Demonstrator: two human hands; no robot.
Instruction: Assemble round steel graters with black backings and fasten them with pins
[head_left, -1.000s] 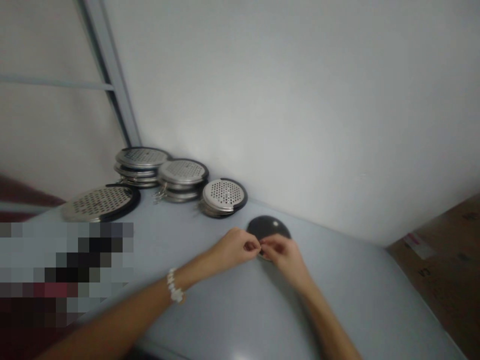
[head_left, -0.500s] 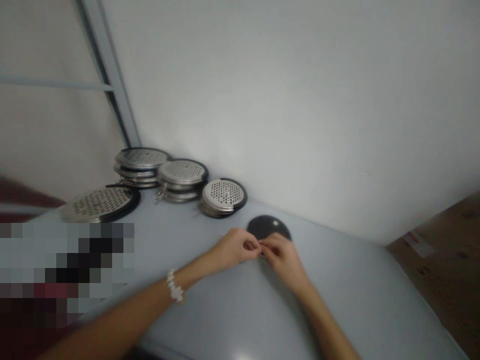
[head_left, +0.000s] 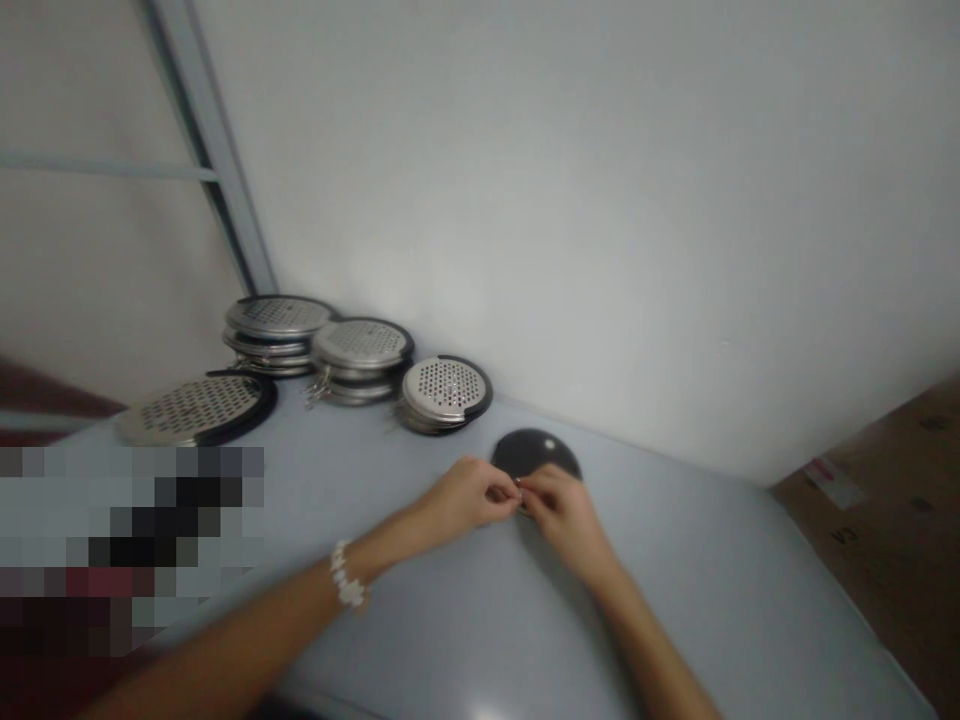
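Note:
My left hand (head_left: 480, 492) and my right hand (head_left: 562, 510) meet with fingertips pinched at the near edge of a dark, glossy round disc (head_left: 523, 450). Something tiny and shiny shows between the fingertips, too small to name. The fingers cover the disc's near edge. Beyond my left hand, a short stack of round perforated metal plates with partly black rims (head_left: 448, 388) stands on the grey table (head_left: 450, 620). My left wrist wears a white bracelet (head_left: 349, 578).
Two taller stacks of such plates, one at the back left (head_left: 279, 318) and one beside it (head_left: 364, 345), stand along the wall (head_left: 600, 200). Another perforated plate (head_left: 187, 408) is nearer on the left. Brown cardboard (head_left: 892, 530) lies beyond the table's right edge. Pixelation hides the lower left.
The view has shifted very slightly. Both hands keep their pinch at the same place by the disc, with no other visible change.

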